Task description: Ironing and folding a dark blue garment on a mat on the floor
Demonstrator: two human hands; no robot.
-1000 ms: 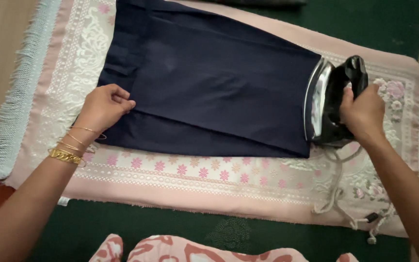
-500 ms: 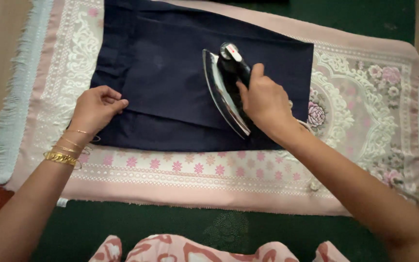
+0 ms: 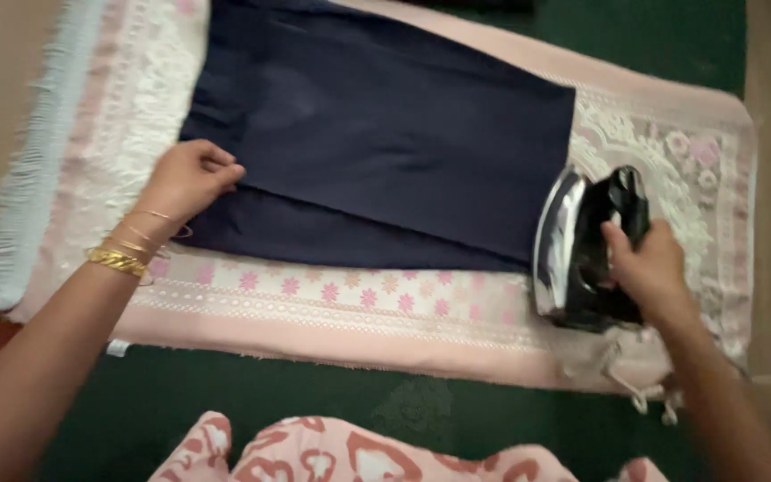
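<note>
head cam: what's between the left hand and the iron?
Only the dark navy cloth, spread flat on the pink patterned mat, lies between the left hand and the iron held by the right hand; head view.

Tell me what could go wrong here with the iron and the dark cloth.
The iron stands on its heel on the soft pink mat, gripped by the right hand; it could tip if released. Its cord trails near the mat's edge and might snag. The left hand pins the dark cloth, so its fingers could get burned on a pass.
</note>
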